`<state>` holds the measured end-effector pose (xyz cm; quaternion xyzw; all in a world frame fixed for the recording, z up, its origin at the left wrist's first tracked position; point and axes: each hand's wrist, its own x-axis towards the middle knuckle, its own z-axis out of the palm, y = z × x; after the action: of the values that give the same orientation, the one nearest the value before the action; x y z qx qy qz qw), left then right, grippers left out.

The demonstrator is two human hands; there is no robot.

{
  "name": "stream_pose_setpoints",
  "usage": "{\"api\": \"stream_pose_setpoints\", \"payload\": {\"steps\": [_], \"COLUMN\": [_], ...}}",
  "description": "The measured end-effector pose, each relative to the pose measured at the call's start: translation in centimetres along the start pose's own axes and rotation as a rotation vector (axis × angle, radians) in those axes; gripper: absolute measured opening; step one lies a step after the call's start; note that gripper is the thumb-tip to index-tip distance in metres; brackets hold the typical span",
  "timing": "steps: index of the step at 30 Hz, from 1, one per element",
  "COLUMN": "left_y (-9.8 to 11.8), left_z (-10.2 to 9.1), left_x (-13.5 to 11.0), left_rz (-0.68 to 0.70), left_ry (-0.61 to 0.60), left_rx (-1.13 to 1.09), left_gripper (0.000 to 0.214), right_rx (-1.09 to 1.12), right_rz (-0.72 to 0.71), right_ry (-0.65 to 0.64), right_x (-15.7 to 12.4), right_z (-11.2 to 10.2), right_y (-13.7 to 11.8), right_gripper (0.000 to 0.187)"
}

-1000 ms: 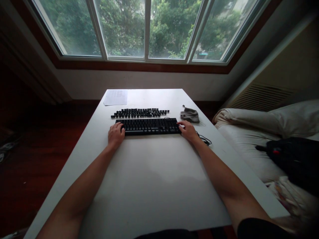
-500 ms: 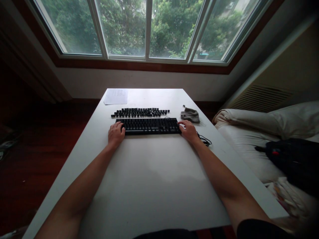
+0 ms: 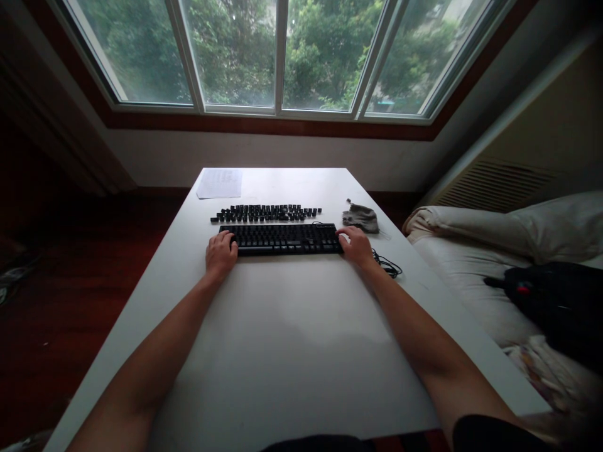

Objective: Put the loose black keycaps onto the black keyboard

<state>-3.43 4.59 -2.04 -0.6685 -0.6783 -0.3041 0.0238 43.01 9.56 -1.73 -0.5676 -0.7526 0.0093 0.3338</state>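
One white table [image 3: 282, 351] below a window. One black keyboard [image 3: 282, 238] lies across its far half, in the same place as a second ago. Two hands, well apart, have not moved: the left hand [image 3: 220, 254] curls at the keyboard's left end and the right hand [image 3: 357, 247] at its right end. Whether they grip it or only rest there is unclear. Beyond lie one paper sheet [image 3: 219, 183], one grey cloth [image 3: 360, 218] and rows of loose keycaps [image 3: 266, 213], too small to count. One cable [image 3: 389, 267] trails to the right.
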Motion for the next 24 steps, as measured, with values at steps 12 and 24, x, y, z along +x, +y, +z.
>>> {"api": "stream_pose_setpoints", "payload": {"steps": [12, 24], "left_y": [-0.1, -0.1], "left_z": [-0.2, -0.3], "left_x": [0.1, 0.2], "left_rz": [-0.006, -0.013], "left_ry": [-0.012, -0.024], "left_rx": [0.006, 0.003], "left_gripper": [0.038, 0.038], "right_rx": [-0.022, -0.439], "right_rz": [-0.135, -0.201], "right_ry": [-0.235, -0.480], "right_x": [8.4, 13.9], "right_z": [3.5, 6.2], "right_y": [-5.6, -6.5], "right_gripper": [0.017, 0.029]}}
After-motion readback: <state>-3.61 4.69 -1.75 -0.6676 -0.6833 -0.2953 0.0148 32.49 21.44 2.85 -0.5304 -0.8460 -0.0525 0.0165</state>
